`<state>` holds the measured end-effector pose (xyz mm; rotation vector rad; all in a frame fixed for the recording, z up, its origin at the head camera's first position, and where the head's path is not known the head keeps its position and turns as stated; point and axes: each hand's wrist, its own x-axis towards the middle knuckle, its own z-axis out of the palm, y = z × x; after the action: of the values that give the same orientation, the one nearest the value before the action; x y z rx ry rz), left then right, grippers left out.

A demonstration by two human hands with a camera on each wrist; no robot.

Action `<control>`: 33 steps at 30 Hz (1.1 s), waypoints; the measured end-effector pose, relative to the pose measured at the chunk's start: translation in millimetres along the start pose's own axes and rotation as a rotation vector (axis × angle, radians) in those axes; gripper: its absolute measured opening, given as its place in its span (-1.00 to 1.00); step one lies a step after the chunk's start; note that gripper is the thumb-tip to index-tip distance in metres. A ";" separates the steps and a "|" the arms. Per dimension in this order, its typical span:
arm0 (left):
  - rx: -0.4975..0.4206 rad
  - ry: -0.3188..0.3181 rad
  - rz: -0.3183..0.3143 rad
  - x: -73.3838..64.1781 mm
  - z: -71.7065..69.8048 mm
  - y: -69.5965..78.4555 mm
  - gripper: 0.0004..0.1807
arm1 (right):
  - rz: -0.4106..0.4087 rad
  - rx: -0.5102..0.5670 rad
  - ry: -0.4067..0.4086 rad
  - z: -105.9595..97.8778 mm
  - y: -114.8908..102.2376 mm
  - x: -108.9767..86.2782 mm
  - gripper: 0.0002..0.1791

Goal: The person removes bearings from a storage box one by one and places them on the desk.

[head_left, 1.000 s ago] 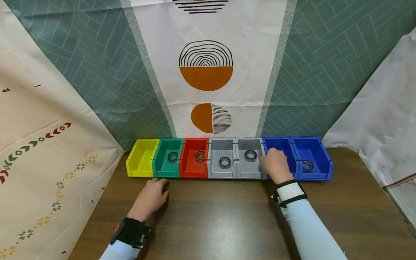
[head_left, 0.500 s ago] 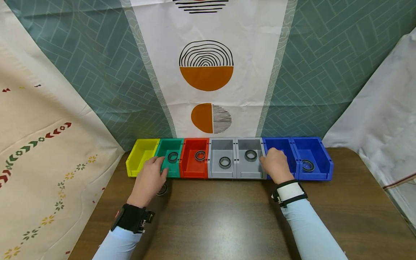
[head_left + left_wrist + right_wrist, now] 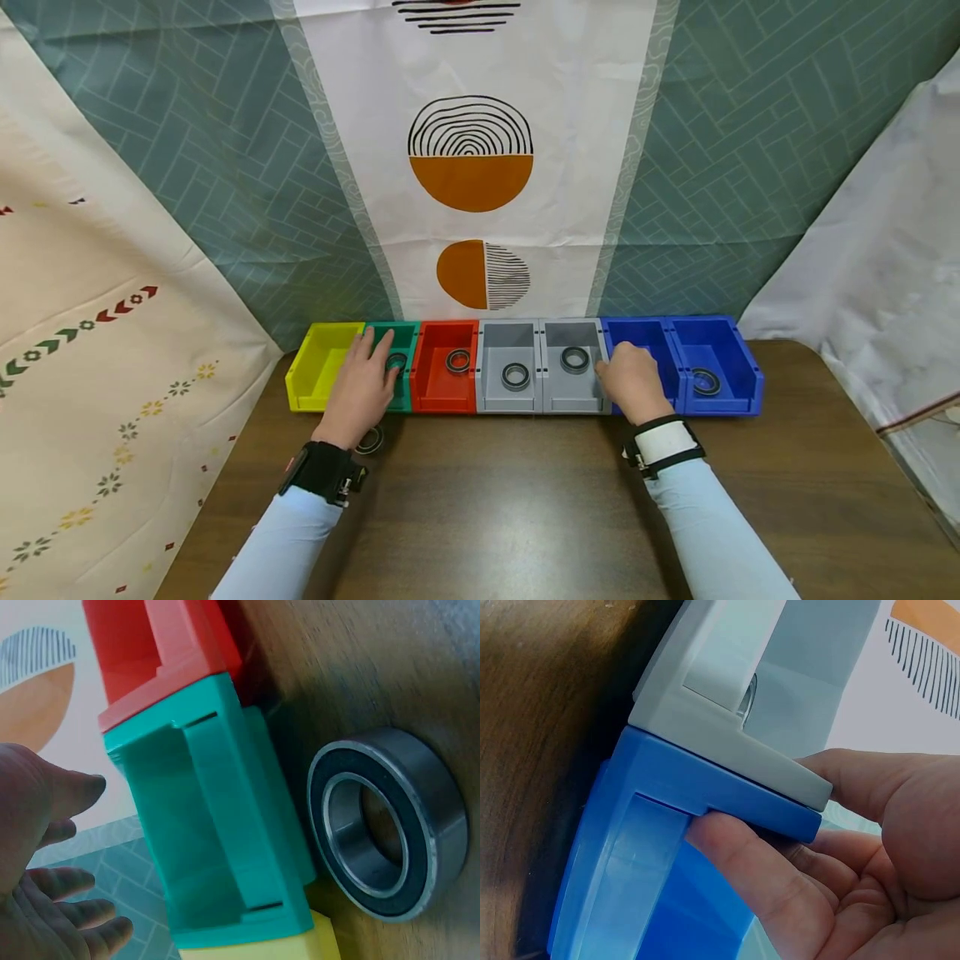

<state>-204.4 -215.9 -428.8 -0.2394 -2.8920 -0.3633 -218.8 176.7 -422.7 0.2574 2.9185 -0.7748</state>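
My left hand (image 3: 358, 392) hovers over the green bin (image 3: 405, 398) and the edge of the yellow bin (image 3: 311, 379), fingers spread and holding nothing. A ball bearing (image 3: 386, 825) lies on the table before the green bin, partly under my left wrist in the head view. Another bearing (image 3: 396, 361) is inside the green bin, half covered by the fingers. With thumb and index finger, my right hand (image 3: 636, 383) pinches the adjoining side walls of a grey bin (image 3: 705, 727) and a blue bin (image 3: 667, 776).
The bins stand side by side along the back of the wooden table (image 3: 495, 500). Single bearings lie in the red bin (image 3: 442, 396), both grey bins and the far-right blue bin (image 3: 720, 407). A patterned cloth (image 3: 480, 275) hangs right behind the row.
My left hand has let go of the bearing, leaving it on the table, and moved forward over the green bin, its fingers spreading. The right hand keeps its place on the bin walls.
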 end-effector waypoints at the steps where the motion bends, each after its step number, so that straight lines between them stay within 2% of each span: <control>1: 0.003 -0.003 0.002 1.8 2.0 -1.4 -0.31 | 0.002 -0.001 -0.001 -0.1 -0.3 0.1 -0.62; 8: 0.025 -0.045 0.001 10.7 15.7 -10.3 -0.26 | 0.018 0.004 -0.016 0.7 -0.9 0.2 -0.61; 16: 0.019 -0.162 -0.037 18.3 24.5 -14.4 -0.23 | 0.008 0.000 -0.006 1.7 -0.8 -0.9 -0.62; 33: 0.022 -0.283 -0.061 31.3 47.3 -20.7 -0.27 | 0.027 0.005 0.009 4.2 0.1 0.3 -0.63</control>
<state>-247.5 -219.2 -471.0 -0.2151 -3.1858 -0.3312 -218.7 174.7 -426.4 0.3006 2.9151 -0.7796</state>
